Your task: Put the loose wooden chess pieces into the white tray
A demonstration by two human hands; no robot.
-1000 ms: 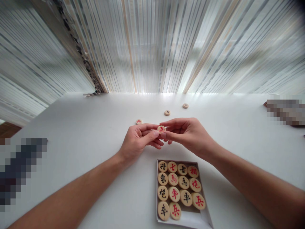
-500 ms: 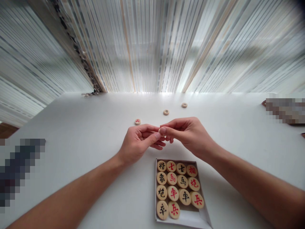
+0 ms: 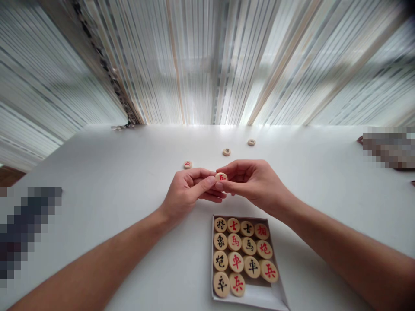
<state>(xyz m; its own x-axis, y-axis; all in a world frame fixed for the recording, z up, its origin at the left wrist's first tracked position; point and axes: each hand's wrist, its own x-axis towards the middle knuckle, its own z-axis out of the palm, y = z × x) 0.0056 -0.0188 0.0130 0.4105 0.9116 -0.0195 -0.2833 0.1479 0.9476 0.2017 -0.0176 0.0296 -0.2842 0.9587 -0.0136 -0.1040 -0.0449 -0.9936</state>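
Between both hands a round wooden Chinese chess piece (image 3: 221,177) shows a red character facing up towards me. My right hand (image 3: 251,177) pinches it between thumb and fingers from the right. From the left, the thumb and forefinger of my left hand (image 3: 191,188) grip its edge, the other fingers stretched out below. Just in front of the hands lies an open white box (image 3: 259,294). Rows of such pieces stand in it, some with red characters and some with black, and its front right corner shows bare bottom.
Beyond my hands, three loose pieces lie on the white table (image 3: 139,168): a red-marked piece (image 3: 187,164), a dark-marked piece (image 3: 226,152) and another piece (image 3: 251,142) farther back. A striped string curtain (image 3: 194,65) hangs behind. Blurred-out items sit at both sides.
The piece has been turned in my fingers, so its red-marked face, mostly covered before, now shows. My right thumb has shifted lower on it. The box and loose pieces stay put.
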